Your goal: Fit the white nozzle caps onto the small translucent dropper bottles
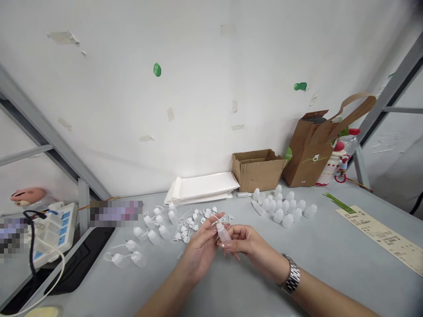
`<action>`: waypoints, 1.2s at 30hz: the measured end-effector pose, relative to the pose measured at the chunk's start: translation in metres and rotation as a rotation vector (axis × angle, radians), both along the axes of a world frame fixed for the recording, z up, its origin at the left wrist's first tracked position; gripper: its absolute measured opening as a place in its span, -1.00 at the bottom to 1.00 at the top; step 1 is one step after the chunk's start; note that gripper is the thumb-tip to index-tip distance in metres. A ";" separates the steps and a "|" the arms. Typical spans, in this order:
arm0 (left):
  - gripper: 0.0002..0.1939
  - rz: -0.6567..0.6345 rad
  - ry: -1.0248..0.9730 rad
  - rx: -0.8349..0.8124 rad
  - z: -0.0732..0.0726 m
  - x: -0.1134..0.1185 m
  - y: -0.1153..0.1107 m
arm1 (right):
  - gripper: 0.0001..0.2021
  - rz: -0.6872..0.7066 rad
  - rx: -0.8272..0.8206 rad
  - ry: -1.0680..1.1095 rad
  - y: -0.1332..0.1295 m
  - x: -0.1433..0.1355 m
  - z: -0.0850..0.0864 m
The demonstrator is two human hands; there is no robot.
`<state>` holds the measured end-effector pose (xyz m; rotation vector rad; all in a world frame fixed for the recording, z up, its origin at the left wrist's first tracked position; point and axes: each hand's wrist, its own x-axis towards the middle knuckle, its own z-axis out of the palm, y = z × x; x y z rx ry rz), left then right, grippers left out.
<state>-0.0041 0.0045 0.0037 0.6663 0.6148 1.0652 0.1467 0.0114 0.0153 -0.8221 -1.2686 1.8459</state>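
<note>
Two hands are over the grey table (264, 281), w/ 1 small bottle (224, 233) btw them. The right hand (246, 241) pinches its body w/ thumb and fingers. The left hand (201, 246) has its fingers nearly straight and close together, near the bottle's neck; if they press on it, I cannot tell.

Counts: loose caps (190, 221), many pcs in 1 pile just behind the left hand, overlapping, so no exact no. Left bottles (153, 237), approx. 11, w/ caps or strap loops on several. Right bottles (287, 220), approx. 16, mostly upright, plus 2 slim pieces (258, 208) lying flat. 1 cardboard box (261, 174), 1 paper bag (306, 154), 1 stack of white envelopes (205, 187), 1 wristwatch (292, 275) on the right wrist.

Edges: the table's back edge runs along the wall (198, 88); envelopes, box and bag stand there. At far left, a black panel (79, 259) and a power strip (62, 229) limit the side. Open room: wide grey surface btw the right bottles and the paper strip (380, 233), also around the right forearm.
</note>
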 end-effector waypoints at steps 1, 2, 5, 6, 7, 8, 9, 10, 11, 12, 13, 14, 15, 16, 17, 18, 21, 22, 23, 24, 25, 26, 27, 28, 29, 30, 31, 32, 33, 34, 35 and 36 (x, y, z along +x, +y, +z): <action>-0.66 -0.008 -0.008 -0.009 0.000 0.000 0.000 | -0.78 0.017 -0.017 0.020 0.000 0.000 0.000; -0.66 -0.018 -0.017 -0.017 0.001 0.000 0.000 | -0.80 0.036 -0.035 0.038 -0.001 0.001 0.000; -0.67 -0.046 -0.044 -0.026 0.002 -0.001 -0.001 | -0.84 0.088 -0.093 0.082 -0.002 0.002 0.000; -0.68 -0.050 -0.051 -0.024 0.003 -0.001 -0.001 | -0.85 0.102 -0.109 0.092 -0.002 0.002 -0.001; -0.69 -0.052 -0.056 -0.021 0.003 -0.001 -0.002 | -0.85 0.113 -0.122 0.099 -0.002 0.003 -0.001; -0.69 -0.053 -0.058 -0.020 0.004 -0.001 -0.002 | -0.85 0.123 -0.133 0.106 -0.001 0.003 -0.001; -0.70 -0.052 -0.057 -0.021 0.004 -0.001 -0.002 | -0.85 0.130 -0.144 0.112 -0.001 0.003 -0.001; -0.71 -0.054 -0.054 -0.025 0.004 -0.001 -0.002 | -0.85 0.139 -0.151 0.117 0.000 0.004 -0.002; -0.71 -0.059 -0.049 -0.029 0.004 -0.001 -0.002 | -0.85 0.148 -0.158 0.123 0.000 0.004 -0.002; -0.72 -0.067 -0.045 -0.033 0.004 -0.001 -0.002 | -0.85 0.157 -0.163 0.129 0.000 0.004 -0.002; -0.72 -0.075 -0.040 -0.035 0.004 -0.002 -0.002 | -0.86 0.164 -0.168 0.133 0.001 0.004 -0.002; -0.71 -0.083 -0.035 -0.037 0.004 -0.002 -0.001 | -0.86 0.171 -0.171 0.141 0.000 0.004 -0.003; -0.71 -0.091 -0.032 -0.036 0.004 -0.003 -0.001 | -0.87 0.179 -0.176 0.152 0.000 0.004 -0.003; -0.70 -0.100 -0.031 -0.033 0.004 -0.003 -0.001 | -0.88 0.185 -0.182 0.167 0.000 0.004 -0.003; -0.69 -0.109 -0.032 -0.028 0.003 -0.004 -0.001 | -0.90 0.189 -0.189 0.183 0.000 0.004 -0.004; -0.69 -0.120 -0.035 -0.020 0.003 -0.005 -0.002 | -0.91 0.196 -0.194 0.197 -0.001 0.004 -0.004; -0.69 -0.152 -0.049 0.018 0.001 -0.006 -0.002 | -0.92 0.232 -0.201 0.220 -0.001 0.005 -0.006; -0.70 -0.160 -0.050 0.030 0.000 -0.006 -0.002 | -0.90 0.246 -0.200 0.222 -0.001 0.005 -0.006; -0.71 -0.170 -0.051 0.044 0.000 -0.007 -0.002 | -0.88 0.261 -0.197 0.223 -0.001 0.005 -0.007; -0.72 -0.179 -0.053 0.057 -0.001 -0.007 -0.002 | -0.87 0.270 -0.195 0.221 0.000 0.005 -0.007; -0.73 -0.187 -0.057 0.071 -0.002 -0.007 -0.002 | -0.86 0.278 -0.194 0.218 0.000 0.005 -0.007; -0.73 -0.193 -0.061 0.083 -0.002 -0.007 -0.002 | -0.85 0.284 -0.193 0.214 0.000 0.005 -0.008; -0.73 -0.197 -0.065 0.092 -0.003 -0.008 -0.002 | -0.85 0.287 -0.193 0.211 0.000 0.005 -0.008; -0.73 -0.201 -0.068 0.099 -0.003 -0.008 -0.002 | -0.85 0.290 -0.192 0.208 0.000 0.005 -0.008; -0.73 -0.205 -0.070 0.107 -0.002 -0.007 -0.002 | -0.85 0.295 -0.190 0.205 0.000 0.006 -0.008; -0.73 -0.205 -0.068 0.111 -0.002 -0.007 -0.002 | -0.85 0.298 -0.187 0.204 0.000 0.006 -0.008; -0.74 -0.201 -0.062 0.115 -0.002 -0.006 -0.001 | -0.84 0.303 -0.184 0.205 0.000 0.006 -0.008; -0.75 -0.188 -0.054 0.117 -0.001 -0.006 -0.001 | -0.83 0.307 -0.179 0.209 0.000 0.006 -0.008; -0.78 -0.167 -0.045 0.115 -0.001 -0.005 -0.001 | -0.83 0.305 -0.174 0.215 0.001 0.006 -0.008; -0.81 -0.142 -0.035 0.108 -0.001 -0.004 -0.001 | -0.83 0.298 -0.168 0.223 0.001 0.006 -0.009; -0.84 -0.116 -0.026 0.095 -0.001 -0.003 -0.001 | -0.84 0.287 -0.162 0.232 0.002 0.006 -0.009; -0.86 -0.092 -0.019 0.078 -0.001 -0.003 -0.001 | -0.85 0.274 -0.154 0.235 0.003 0.005 -0.009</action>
